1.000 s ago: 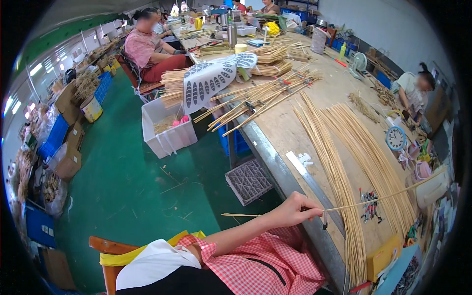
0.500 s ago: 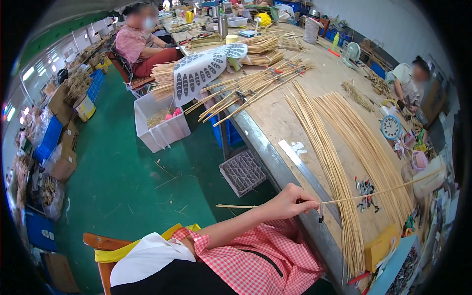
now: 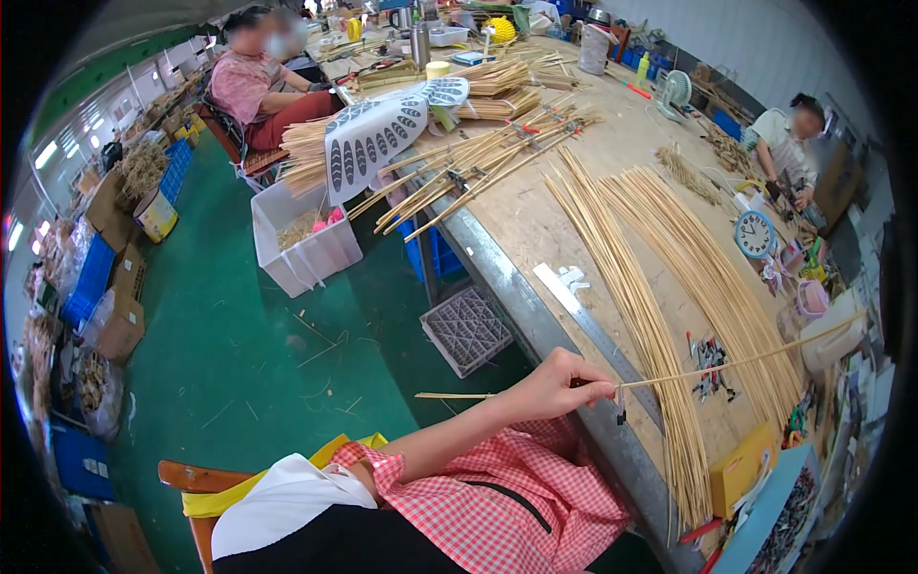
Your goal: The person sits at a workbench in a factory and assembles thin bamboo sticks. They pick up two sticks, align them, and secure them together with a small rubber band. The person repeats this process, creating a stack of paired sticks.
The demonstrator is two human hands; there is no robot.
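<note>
My left hand (image 3: 553,386) is above the table's near edge, with thumb and fingers pinched round a thin, pale bamboo-like stick (image 3: 736,363). The stick slants out to the right over the table, its far end near a white container. A similar stick end (image 3: 449,395) shows left of my forearm; whether it is the same piece is hidden. Just beside my fingertips a small dark clip-like piece (image 3: 622,417) hangs under the stick. Beneath the stick lie a long row of loose sticks (image 3: 660,359) and several small clamps (image 3: 709,364). My right hand does not show.
A metal ruler (image 3: 601,327) lies along the metal table edge (image 3: 507,277). Farther off are a clamped stick frame (image 3: 478,180) and a patterned cloth (image 3: 378,139). A white bin (image 3: 306,253) and grey crate (image 3: 467,333) stand on the floor. Two co-workers sit at the table.
The whole view has shifted slightly, the scene sliding up and left. My left hand keeps its pinch on the stick. The co-worker at right has raised their head, and their hands show more.
</note>
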